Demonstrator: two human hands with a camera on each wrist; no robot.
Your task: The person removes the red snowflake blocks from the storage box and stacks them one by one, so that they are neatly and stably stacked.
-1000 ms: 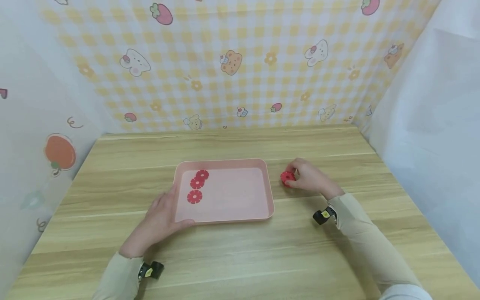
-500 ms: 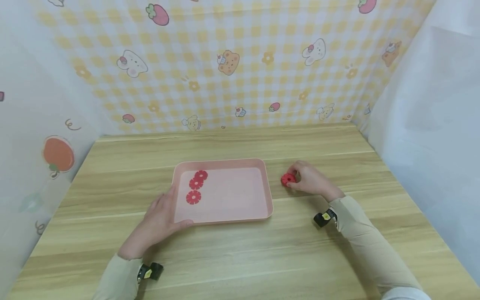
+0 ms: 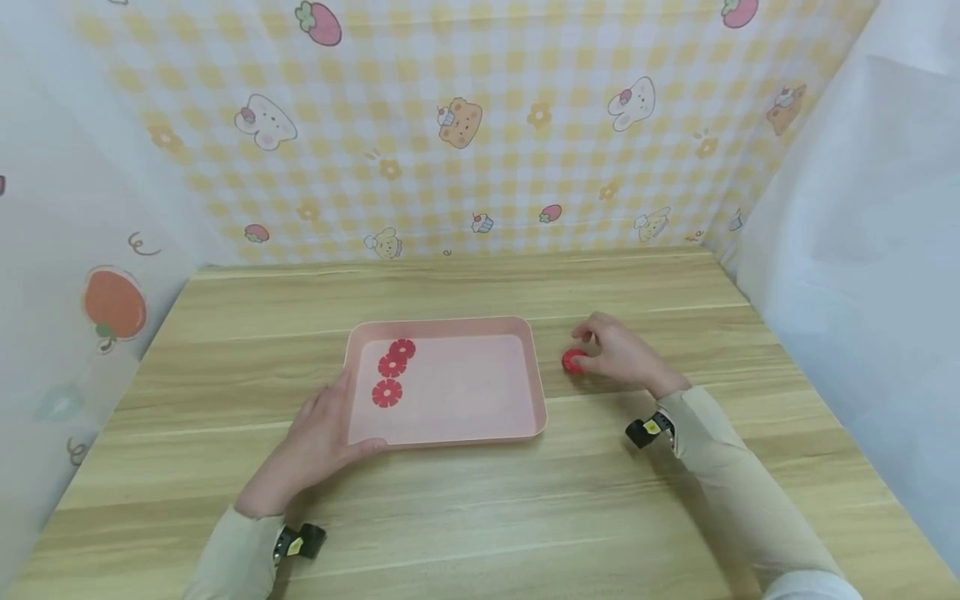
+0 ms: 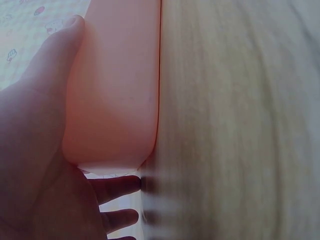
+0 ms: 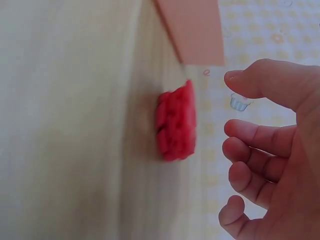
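A shallow pink tray [image 3: 465, 392] lies on the wooden table, and my left hand [image 3: 318, 433] rests against its near left corner. In the left wrist view the thumb [image 4: 60, 45] lies along the tray's outer wall, while straight fingers [image 4: 120, 187] extend past the corner. Three red notched discs [image 3: 387, 392] lie in the left part of the tray, two of them overlapping. Right of the tray, a small red stack of discs [image 5: 176, 122] sits on the table. Beside it my right hand [image 3: 618, 354] has loosely bent fingers, apart from the stack in the right wrist view.
Wooden tabletop [image 3: 480, 517] extends around the tray. A yellow checked curtain [image 3: 510, 167] hangs behind the table, with pale sheets [image 3: 862, 208] at both sides. Each wrist wears a small black camera [image 3: 643, 431].
My right hand's fingers have let go of the red disc stack and risen slightly off it. The left hand and the tray have stayed in place.
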